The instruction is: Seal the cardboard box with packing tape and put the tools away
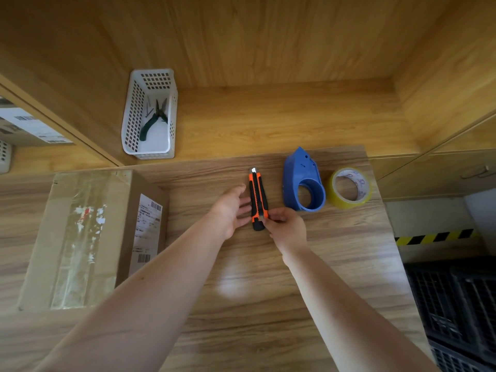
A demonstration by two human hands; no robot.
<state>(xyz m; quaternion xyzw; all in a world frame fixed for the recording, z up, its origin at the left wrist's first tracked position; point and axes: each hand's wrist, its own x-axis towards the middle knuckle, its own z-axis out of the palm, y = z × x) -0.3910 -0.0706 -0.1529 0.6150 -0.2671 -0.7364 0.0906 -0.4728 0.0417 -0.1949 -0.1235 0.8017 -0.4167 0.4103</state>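
Note:
An orange and black utility knife (258,196) lies on the wooden table (268,277), blade tip pointing away and slightly out. My right hand (287,228) pinches its near end with the fingertips. My left hand (233,210) rests open just left of the knife, fingers touching or nearly touching its side. A blue tape dispenser (303,181) stands right of the knife, with a yellowish roll of packing tape (350,187) beside it. The cardboard box (88,237) sits at the left, clear tape running along its top.
A white perforated basket (150,114) holding green-handled pliers (155,119) stands on the shelf behind the table. Wooden walls enclose the back and right. Off the table's right edge lie black crates (456,304) and a yellow-black hazard strip (434,236).

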